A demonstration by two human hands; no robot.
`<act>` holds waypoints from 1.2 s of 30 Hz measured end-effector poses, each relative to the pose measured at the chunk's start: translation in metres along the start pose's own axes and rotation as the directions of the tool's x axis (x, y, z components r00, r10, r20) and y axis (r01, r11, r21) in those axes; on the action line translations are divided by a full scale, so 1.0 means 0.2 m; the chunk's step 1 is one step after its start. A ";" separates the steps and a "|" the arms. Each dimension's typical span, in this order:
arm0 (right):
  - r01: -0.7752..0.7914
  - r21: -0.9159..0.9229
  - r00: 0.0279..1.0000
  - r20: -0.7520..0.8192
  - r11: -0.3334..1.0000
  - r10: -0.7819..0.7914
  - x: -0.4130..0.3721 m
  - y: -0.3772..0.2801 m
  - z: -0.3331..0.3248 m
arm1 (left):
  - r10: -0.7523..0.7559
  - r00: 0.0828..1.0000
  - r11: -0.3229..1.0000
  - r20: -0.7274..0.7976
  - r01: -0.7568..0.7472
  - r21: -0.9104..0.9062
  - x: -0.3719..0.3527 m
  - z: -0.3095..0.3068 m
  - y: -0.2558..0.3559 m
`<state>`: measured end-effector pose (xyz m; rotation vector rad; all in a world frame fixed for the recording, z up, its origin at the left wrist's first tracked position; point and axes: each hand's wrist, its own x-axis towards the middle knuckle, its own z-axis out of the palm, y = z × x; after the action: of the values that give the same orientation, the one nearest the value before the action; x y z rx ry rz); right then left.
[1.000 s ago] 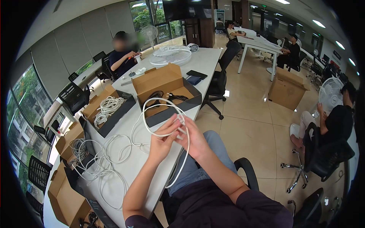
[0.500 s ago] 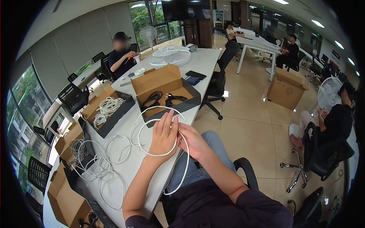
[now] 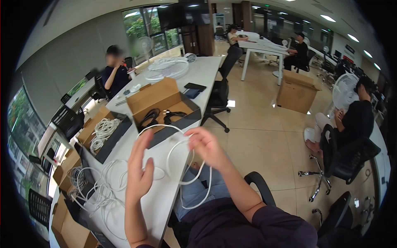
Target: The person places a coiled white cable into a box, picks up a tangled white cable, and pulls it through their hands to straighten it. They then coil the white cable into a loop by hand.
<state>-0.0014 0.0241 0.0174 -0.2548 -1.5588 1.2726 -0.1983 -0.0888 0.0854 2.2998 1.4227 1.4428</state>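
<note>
A seated person raises both hands over the edge of a long white worktop (image 3: 202, 72), working a white cable (image 3: 161, 125) between them. The left hand (image 3: 139, 171) is held upright with its fingers (image 3: 142, 142) straight and slightly apart, not clamped; the cable arches over their tips. The right hand (image 3: 208, 148) has its fingers (image 3: 194, 138) pinched together on the cable, which drops in a loose loop below them, toward the person's lap.

Just beyond the fingers of both hands sits an open cardboard box (image 3: 159, 95) holding black cords (image 3: 159, 115). Out to the left of the left fingers, a second open box (image 3: 89, 126) holds coils of white cord (image 3: 103, 129). Below and left of those fingers, a tangle of loose white cables (image 3: 103, 186) sprawls across the worktop.

Far beyond the fingers, near the far end of the worktop, lies a white fan guard (image 3: 167, 68), with a co-worker (image 3: 113, 74) seated beside it. Well to the right of the right fingers, across the tiled floor, another person (image 3: 357, 120) sits at a standing fan (image 3: 343, 89), near a closed carton (image 3: 295, 89).
</note>
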 end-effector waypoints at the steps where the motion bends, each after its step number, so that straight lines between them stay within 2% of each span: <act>1: 0.085 -0.059 0.995 0.054 0.995 -0.082 -0.01 -0.01 0.03 | 0.009 1.000 0.997 0.007 -0.010 0.080 0.00 0.01 0.04; 3: 0.048 -0.195 0.971 0.241 0.980 0.000 -0.03 -0.07 0.08 | 0.030 0.999 0.971 0.020 -0.034 0.236 -0.04 0.05 0.12; 4: 0.040 -0.205 0.951 0.307 0.978 0.025 -0.03 -0.11 0.10 | 0.103 0.992 0.880 0.075 -0.126 0.457 -0.04 0.07 0.16; 6: 0.033 -0.259 0.913 0.400 0.965 0.076 -0.06 -0.16 0.15 | -0.166 0.974 0.955 0.151 0.121 0.272 -0.09 0.12 0.19; 7: 0.010 -0.239 0.913 0.399 0.971 0.089 -0.06 -0.17 0.15 | -0.294 0.933 0.948 0.208 0.257 0.190 -0.11 0.14 0.20; 9: -0.034 -0.193 0.907 0.406 0.981 0.112 -0.06 -0.17 0.15 | -0.362 0.888 0.932 0.284 0.341 0.122 -0.08 0.12 0.21; 11: 0.039 -0.190 0.916 0.399 0.981 0.041 -0.06 -0.16 0.14 | -0.445 0.806 0.891 0.390 0.440 0.109 -0.04 0.07 0.25; 13: 0.052 -0.170 0.925 0.381 0.984 0.017 -0.05 -0.14 0.15 | -0.368 0.867 0.929 0.335 0.359 0.091 -0.07 0.06 0.21; 15: -0.093 -0.127 0.917 0.376 0.988 0.135 -0.05 -0.20 0.18 | -0.299 0.896 0.954 0.328 0.287 0.087 -0.08 0.04 0.19; 16: -0.163 -0.104 0.907 0.376 0.981 0.191 -0.05 -0.22 0.19 | -0.302 0.909 0.953 0.288 0.287 0.094 -0.09 0.03 0.19; 19: -0.217 0.003 0.892 0.406 0.976 0.198 -0.04 -0.19 0.19 | -0.317 0.940 0.948 0.131 0.308 0.080 -0.10 -0.04 0.21; 21: -0.214 0.137 0.891 0.433 0.967 0.135 -0.03 -0.13 0.18 | -0.344 0.939 0.939 -0.019 0.345 0.018 -0.11 -0.11 0.18; 22: -0.212 0.204 0.891 0.443 0.956 0.103 -0.02 -0.10 0.18 | -0.379 0.925 0.925 -0.027 0.378 -0.029 -0.11 -0.15 0.20; 25: -0.348 0.183 0.784 0.595 0.920 0.178 -0.01 -0.02 0.16 | -0.322 0.892 0.942 -0.317 0.335 -0.015 -0.12 -0.16 0.14; 26: -0.337 0.192 0.747 0.651 0.922 0.138 -0.01 0.02 0.17 | -0.301 0.875 0.945 -0.379 0.327 0.004 -0.11 -0.17 0.14; 29: -0.271 0.216 0.774 0.628 0.938 0.079 -0.04 0.05 0.25 | -0.215 0.816 0.966 -0.536 0.258 0.005 -0.09 -0.10 0.06; 30: -0.328 0.241 0.791 0.598 0.914 0.126 -0.05 0.04 0.27 | -0.143 0.812 0.964 -0.565 0.244 0.108 -0.08 -0.06 0.03; 33: -0.361 0.301 0.844 0.509 0.883 0.171 -0.05 0.08 0.31 | -0.072 0.803 0.974 -0.592 0.184 0.132 -0.07 0.04 -0.03; 34: -0.365 0.344 0.887 0.410 0.865 0.212 -0.05 0.06 0.31 | -0.065 0.811 0.980 -0.581 0.163 0.118 -0.08 0.06 -0.05; 36: -0.374 0.380 0.908 0.334 0.846 0.252 -0.06 0.10 0.29 | -0.060 0.821 0.991 -0.567 0.120 0.068 -0.09 0.10 -0.08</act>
<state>-0.0520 -0.0098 0.0024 -0.0460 -1.4409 1.9539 -0.1953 -0.0855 0.0546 1.8877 1.7399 2.1887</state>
